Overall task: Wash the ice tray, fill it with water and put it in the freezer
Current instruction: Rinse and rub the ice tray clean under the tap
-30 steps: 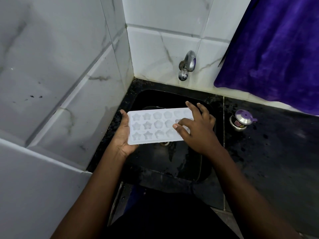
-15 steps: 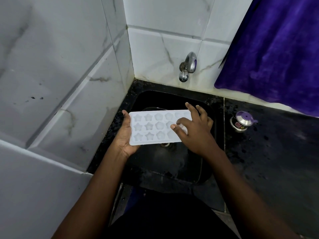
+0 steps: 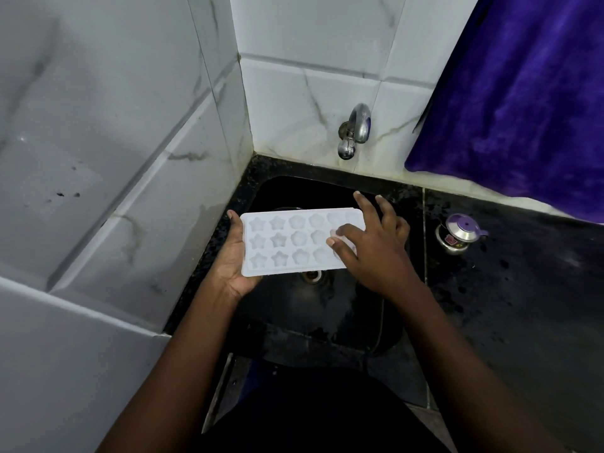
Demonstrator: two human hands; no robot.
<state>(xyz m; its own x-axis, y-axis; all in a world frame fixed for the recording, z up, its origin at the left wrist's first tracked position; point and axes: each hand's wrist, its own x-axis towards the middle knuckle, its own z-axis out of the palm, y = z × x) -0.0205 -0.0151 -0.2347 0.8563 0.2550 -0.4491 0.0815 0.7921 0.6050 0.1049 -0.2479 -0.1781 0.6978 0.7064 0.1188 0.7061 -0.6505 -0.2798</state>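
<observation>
Since the black sink point(image 3: 327, 325) looks only damp and no water shows at the tap point(image 3: 357, 129), I'd judge this is the wash step at best, with fill and freezer both left to do. Ice tray point(image 3: 287, 243) is held roughly level over the sink, above the drain point(image 3: 312, 276), cavities up: white, translucent, three rows of star and flower moulds, no water visible in them. Left hand point(image 3: 235, 261) grips its left end, thumb on the rim; right hand point(image 3: 376, 248) lies spread on the right end, index and thumb tips bent onto the cavities, not pinching.
</observation>
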